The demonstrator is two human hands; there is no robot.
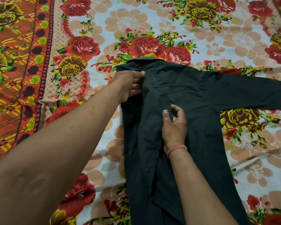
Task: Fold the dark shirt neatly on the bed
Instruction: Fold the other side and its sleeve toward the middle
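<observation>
A dark collared shirt [193, 103] lies flat on the bed, collar at the far end, one long sleeve stretched out to the right. Its left side is folded inward over the body, giving a straight left edge. My left hand [128, 85] rests on the folded left shoulder just below the collar, fingers flat and pressing the cloth down. My right hand [174, 124] lies on the middle of the shirt below the chest pocket, fingers loosely curled with a little cloth between thumb and fingers. A red thread band circles the right wrist.
The floral bedsheet [169, 21] with red roses on white covers the bed all around the shirt. A red and yellow patterned border [15, 62] runs down the left side.
</observation>
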